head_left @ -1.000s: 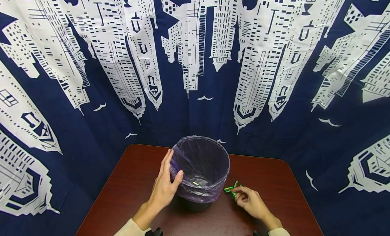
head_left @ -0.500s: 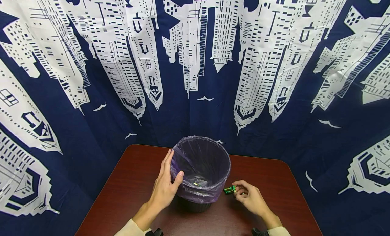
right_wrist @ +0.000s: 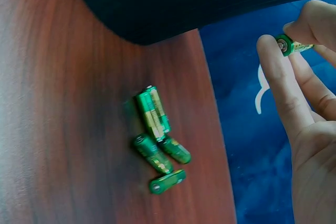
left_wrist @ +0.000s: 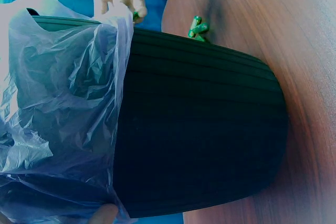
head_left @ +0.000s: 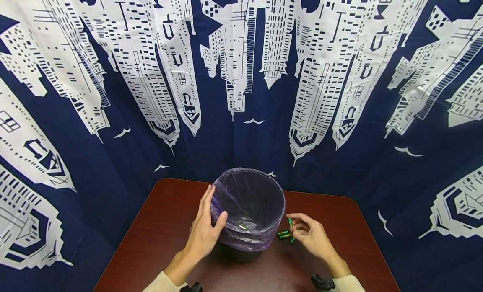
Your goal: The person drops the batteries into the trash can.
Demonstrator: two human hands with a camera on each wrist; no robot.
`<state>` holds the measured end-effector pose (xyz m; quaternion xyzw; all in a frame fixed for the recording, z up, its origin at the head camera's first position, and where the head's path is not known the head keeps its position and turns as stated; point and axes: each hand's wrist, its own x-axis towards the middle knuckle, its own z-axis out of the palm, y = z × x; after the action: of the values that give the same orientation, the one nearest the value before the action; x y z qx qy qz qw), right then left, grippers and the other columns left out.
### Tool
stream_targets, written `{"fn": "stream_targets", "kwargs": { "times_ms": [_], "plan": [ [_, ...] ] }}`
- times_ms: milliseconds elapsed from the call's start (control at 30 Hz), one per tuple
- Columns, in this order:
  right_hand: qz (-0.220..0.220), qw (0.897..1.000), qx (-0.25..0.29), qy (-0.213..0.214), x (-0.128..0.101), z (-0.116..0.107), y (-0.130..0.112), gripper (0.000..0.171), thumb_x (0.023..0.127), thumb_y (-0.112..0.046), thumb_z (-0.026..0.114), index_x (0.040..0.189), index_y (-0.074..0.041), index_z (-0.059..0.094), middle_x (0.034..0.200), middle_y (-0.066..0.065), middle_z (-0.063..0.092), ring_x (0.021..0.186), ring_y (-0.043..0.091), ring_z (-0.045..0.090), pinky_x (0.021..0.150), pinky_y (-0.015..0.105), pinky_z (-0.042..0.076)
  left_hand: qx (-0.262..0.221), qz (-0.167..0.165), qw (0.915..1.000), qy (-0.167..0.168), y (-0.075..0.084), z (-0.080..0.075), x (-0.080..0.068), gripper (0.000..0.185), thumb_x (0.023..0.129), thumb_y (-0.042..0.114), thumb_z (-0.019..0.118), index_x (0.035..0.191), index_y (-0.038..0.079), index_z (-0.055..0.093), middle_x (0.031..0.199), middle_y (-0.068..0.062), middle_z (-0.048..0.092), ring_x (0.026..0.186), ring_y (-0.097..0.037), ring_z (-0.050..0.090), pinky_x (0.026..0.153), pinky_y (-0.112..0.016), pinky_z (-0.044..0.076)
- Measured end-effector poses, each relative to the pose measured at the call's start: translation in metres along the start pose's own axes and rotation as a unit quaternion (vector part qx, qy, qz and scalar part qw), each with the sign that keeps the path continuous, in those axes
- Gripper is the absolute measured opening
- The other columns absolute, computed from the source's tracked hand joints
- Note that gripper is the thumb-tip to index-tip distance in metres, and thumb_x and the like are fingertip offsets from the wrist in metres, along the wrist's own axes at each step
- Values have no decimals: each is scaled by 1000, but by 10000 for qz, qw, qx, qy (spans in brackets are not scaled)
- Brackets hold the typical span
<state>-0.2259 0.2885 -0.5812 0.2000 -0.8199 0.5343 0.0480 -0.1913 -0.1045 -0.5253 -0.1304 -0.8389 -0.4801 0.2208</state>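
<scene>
A dark ribbed waste bin [left_wrist: 199,114] stands upright, lined with a translucent purple bag [head_left: 250,242] folded over its rim. My left hand [head_left: 203,229] rests against the bin's left side, fingers straight along the bag and thumb at the near rim. To the right of the bin, my right hand [head_left: 311,239] pinches a green battery [right_wrist: 296,46] between thumb and fingers, raised off the table. Several more green batteries [right_wrist: 152,114] lie in a loose cluster on the table below that hand. Inside the bin, a small yellow-green item [head_left: 243,227] shows at the bottom.
The reddish-brown wooden table [head_left: 173,208] has rounded far corners. Behind and beside it hangs a navy cloth [head_left: 234,145] printed with white upside-down buildings. A black strap [head_left: 322,281] sits at the right wrist.
My right hand has picked a battery out of the cluster and lifted it slightly up and away from the others. The left hand and bin have stayed in place.
</scene>
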Motion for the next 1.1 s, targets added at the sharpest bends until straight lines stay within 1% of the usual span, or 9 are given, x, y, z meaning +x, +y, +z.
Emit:
{"fn": "stream_targets", "kwargs": {
  "times_ms": [167, 300, 533, 667, 800, 900, 1100],
  "plan": [
    [-47, 9999, 47, 81, 5, -4, -7, 52, 97, 17, 77, 145, -2, 74, 121, 24, 72, 102, 7, 77, 86, 19, 67, 13, -32, 10000, -9, 0, 0, -1, 87, 110, 40, 70, 185, 18, 31, 195, -6, 29, 171, -45, 48, 120, -78, 54],
    [-274, 9995, 46, 161, 9, -8, -10, 55, 94, 19, 80, 146, 1, 73, 119, 24, 71, 101, 5, 76, 86, 18, 67, 16, -27, 10000, -19, 1, 0, 0, 87, 110, 41, 70, 185, 19, 31, 195, -6, 29, 171, -45, 48, 120, -78, 55],
    [-503, 9983, 274, 140, 14, -18, -16, 63, 90, 22, 80, 149, 3, 69, 120, 30, 66, 101, 7, 76, 86, 20, 68, 4, -24, 10000, -11, 1, 1, 0, 87, 110, 41, 70, 185, 18, 31, 194, -7, 30, 170, -45, 49, 119, -78, 55],
    [-606, 9978, 220, 152, 16, -24, -21, 64, 91, 22, 82, 151, 4, 68, 121, 28, 67, 101, 6, 76, 87, 19, 68, 12, -37, 10000, -22, 1, 1, 0, 87, 110, 41, 70, 185, 18, 31, 195, -5, 29, 170, -45, 49, 120, -78, 54],
    [-701, 9971, 244, 151, 18, -30, -28, 64, 92, 23, 79, 152, 6, 67, 122, 29, 68, 102, 5, 77, 87, 19, 68, 24, -24, 10000, -13, 1, 1, 0, 87, 110, 40, 70, 185, 18, 31, 194, -6, 30, 170, -46, 49, 120, -78, 54],
    [-749, 9967, 262, 177, 21, -33, -34, 62, 92, 23, 78, 152, 7, 67, 122, 30, 69, 101, 8, 78, 88, 20, 68, 16, -14, 10000, -5, 0, 1, 0, 87, 110, 40, 70, 185, 18, 31, 194, -7, 30, 170, -46, 49, 120, -78, 54],
    [-773, 9965, 58, 319, 28, -39, -46, 59, 94, 16, 86, 149, 3, 70, 119, 27, 72, 100, 6, 77, 87, 18, 67, -1, 9, 10000, 23, -1, 2, -1, 86, 110, 36, 71, 185, 17, 32, 194, -9, 31, 169, -46, 50, 121, -78, 54]
  ]
}}
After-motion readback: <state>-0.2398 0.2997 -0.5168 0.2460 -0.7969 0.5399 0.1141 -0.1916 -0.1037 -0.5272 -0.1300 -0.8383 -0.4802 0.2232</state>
